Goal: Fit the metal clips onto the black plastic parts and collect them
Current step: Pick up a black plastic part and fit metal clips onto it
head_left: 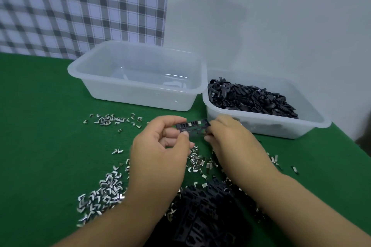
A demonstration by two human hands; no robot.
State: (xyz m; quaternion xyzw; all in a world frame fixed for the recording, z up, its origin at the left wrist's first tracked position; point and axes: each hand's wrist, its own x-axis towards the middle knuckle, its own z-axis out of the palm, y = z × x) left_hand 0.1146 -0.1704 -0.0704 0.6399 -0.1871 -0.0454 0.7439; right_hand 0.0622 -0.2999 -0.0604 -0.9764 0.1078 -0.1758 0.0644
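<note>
A heap of black parts (pixel 202 216), cut off at the bottom edge and partly hidden by the forearms, lies nearest. Beyond the heap, the left hand (pixel 160 146) and right hand (pixel 228 136) pinch the ends of one black part (pixel 193 126). Whether it carries clips is hard to make out. Loose metal clips (pixel 104 192) lie left of the heap.

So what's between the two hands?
In the head view, a black part spans the gap, pinched at its ends by the left hand and right hand. Below it, loose clips lie on the green cloth.
</note>
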